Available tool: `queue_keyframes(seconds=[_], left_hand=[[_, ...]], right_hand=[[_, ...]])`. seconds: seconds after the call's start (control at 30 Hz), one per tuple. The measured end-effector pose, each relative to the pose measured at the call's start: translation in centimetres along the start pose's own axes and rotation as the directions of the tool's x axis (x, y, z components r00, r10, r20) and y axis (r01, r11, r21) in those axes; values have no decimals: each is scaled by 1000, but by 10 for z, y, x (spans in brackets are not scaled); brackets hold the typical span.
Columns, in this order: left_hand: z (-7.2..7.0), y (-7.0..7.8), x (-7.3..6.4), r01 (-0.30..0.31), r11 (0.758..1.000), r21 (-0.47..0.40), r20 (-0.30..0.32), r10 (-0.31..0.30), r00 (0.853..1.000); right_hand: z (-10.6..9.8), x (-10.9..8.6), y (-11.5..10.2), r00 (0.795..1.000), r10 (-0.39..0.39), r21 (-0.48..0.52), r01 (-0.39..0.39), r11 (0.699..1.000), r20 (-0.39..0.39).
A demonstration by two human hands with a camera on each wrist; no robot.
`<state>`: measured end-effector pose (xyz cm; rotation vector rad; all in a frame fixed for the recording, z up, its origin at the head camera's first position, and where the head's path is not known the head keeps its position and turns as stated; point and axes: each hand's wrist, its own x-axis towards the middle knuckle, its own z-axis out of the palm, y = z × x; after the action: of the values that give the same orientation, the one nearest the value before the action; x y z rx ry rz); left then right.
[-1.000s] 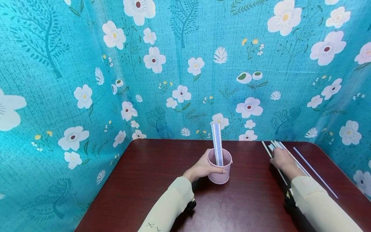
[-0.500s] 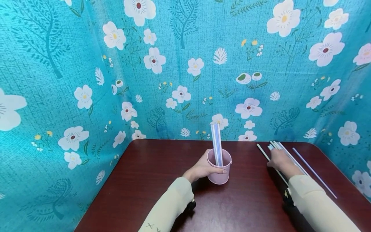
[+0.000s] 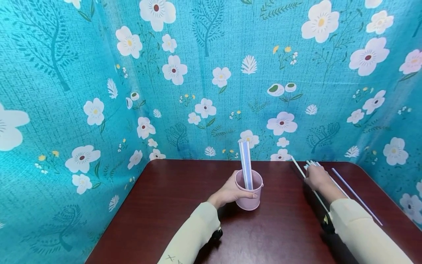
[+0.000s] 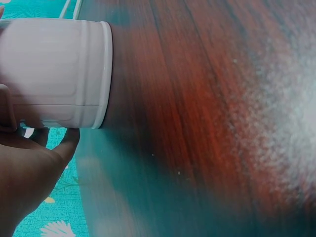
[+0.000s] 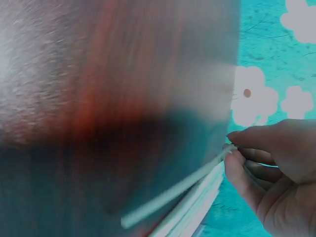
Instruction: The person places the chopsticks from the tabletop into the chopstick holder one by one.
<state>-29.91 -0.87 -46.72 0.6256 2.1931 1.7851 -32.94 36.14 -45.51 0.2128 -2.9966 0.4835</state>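
In the head view my left hand (image 3: 229, 190) grips a small pink bucket (image 3: 248, 201) from its left side, thumb across the near wall. Several white and blue sticks (image 3: 245, 161) stand in the bucket, leaning slightly left. On the right, my right hand (image 3: 320, 182) holds a thin pale green stick (image 3: 298, 168). The right wrist view has thumb and forefinger pinching this stick (image 5: 170, 192). Beside it lies a bundle of pale sticks (image 3: 312, 163), partly hidden under the right hand. The left wrist view shows the bucket's side (image 4: 54, 69) and base rim against the tabletop.
One purple-blue stick (image 3: 356, 196) lies apart at the right of the dark red wooden table (image 3: 280, 234). A turquoise flowered cloth (image 3: 197, 121) hangs behind the table and along its sides.
The pale green stick has come away from the bundle, its far end shifting left and away from me. My right hand has moved slightly left. The left hand and bucket stay put.
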Motion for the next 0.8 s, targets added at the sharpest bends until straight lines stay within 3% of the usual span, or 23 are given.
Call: queue_keyframes(seconds=[0.27, 0.43, 0.8], left_hand=[[0, 0, 0, 15, 1000, -2, -4, -15, 1000], [0, 0, 0, 20, 1000, -3, -2, -20, 1000], [0, -1, 0, 14, 1000, 2, 5, -14, 1000]], right_hand=[[-14, 3, -22, 998, 5, 124, 4, 992, -70], [-18, 4, -34, 992, 30, 254, 2, 967, -124], [-23, 4, -63, 961, 67, 410, 50, 911, -268]])
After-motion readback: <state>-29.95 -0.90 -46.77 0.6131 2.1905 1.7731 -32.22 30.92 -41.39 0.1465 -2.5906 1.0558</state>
